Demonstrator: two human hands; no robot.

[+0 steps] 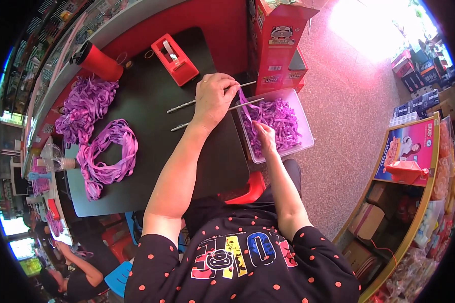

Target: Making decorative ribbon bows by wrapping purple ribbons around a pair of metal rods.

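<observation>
My left hand [216, 98] is closed, thumb and fingers pinching the upper end of a purple ribbon [244, 105] at the table's right edge. Lower down, my right hand [264, 136] pinches the same ribbon over a clear plastic tub [309, 135]. Loose purple ribbon pieces [286, 122] fill the tub. Two long metal rods with spiral-grooved ends, like drill bits, stick out past the table edge beside my left hand: the far rod [181, 106] passes behind it, the near rod [251, 102] runs under it. Whether the ribbon loops round a rod is unclear.
On the black table [156, 101] are a red tape dispenser [176, 60], a red tumbler [100, 61], a purple ribbon heap [88, 106] and a coiled ribbon bundle [117, 174]. Red cardboard boxes [280, 50] stand beyond the tub. Another person [78, 275] sits at lower left.
</observation>
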